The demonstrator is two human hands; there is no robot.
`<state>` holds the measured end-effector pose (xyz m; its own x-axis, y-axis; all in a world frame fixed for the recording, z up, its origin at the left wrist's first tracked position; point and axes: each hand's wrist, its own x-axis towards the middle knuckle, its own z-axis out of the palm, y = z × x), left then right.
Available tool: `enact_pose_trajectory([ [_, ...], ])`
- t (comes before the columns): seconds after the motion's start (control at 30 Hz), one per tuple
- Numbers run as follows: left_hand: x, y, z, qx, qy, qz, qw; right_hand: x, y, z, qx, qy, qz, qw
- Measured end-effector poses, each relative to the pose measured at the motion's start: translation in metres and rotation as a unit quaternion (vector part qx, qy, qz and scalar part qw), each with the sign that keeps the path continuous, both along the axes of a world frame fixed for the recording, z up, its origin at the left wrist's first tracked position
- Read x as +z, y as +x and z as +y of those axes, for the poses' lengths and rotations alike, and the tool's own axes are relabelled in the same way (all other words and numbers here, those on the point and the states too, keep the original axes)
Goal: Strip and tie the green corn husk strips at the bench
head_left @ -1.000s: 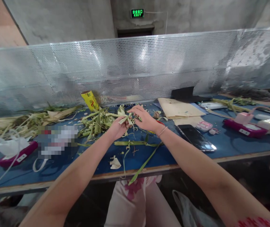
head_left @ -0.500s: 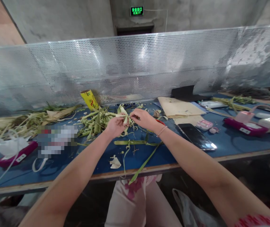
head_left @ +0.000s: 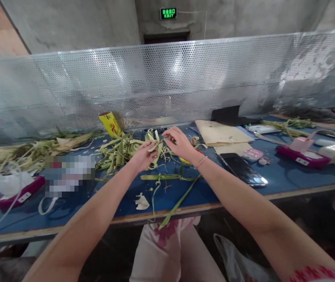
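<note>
My left hand [head_left: 143, 157] is closed on a pale green corn husk strip [head_left: 154, 147], pinched between thumb and fingers. Just to the right, my right hand [head_left: 182, 145] has its fingers curled close to the husk; whether a thin piece sits between the fingertips is too small to make out. A heap of green husk pieces [head_left: 117, 154] lies left of and behind my left hand. Below both hands, a green stalk [head_left: 167, 177] rests crosswise on the blue tabletop [head_left: 102, 207]. A long green leaf [head_left: 179, 205] hangs over the front edge.
A yellow box [head_left: 110, 124] leans at the back by the perforated metal screen [head_left: 167, 86]. Brown paper [head_left: 221, 133], a black phone [head_left: 243, 169] and a purple power strip [head_left: 304, 156] lie to the right. Another purple power strip [head_left: 20, 192] and dry husks [head_left: 67, 143] lie left.
My right hand has drawn slightly up and away from the husk, its fingers loosening. The husk strip in my left hand has tilted and the gap between the hands has widened.
</note>
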<state>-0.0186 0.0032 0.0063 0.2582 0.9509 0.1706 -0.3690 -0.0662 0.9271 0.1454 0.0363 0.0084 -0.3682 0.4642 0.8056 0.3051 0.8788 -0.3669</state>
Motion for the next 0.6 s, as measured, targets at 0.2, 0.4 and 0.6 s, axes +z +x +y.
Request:
enact_pose_trajectory([
  [0.2,-0.002,0.004,-0.001,0.058,0.041,0.034,0.997,-0.001,-0.006,-0.008,0.065,0.068,-0.098,0.991],
  [0.4,0.0,0.008,-0.004,0.073,0.036,0.047,0.996,-0.004,-0.011,-0.011,0.064,0.08,-0.101,0.99],
  [0.6,-0.004,0.008,0.0,0.097,0.05,0.084,0.99,-0.005,-0.013,-0.011,0.046,0.075,-0.111,0.99],
])
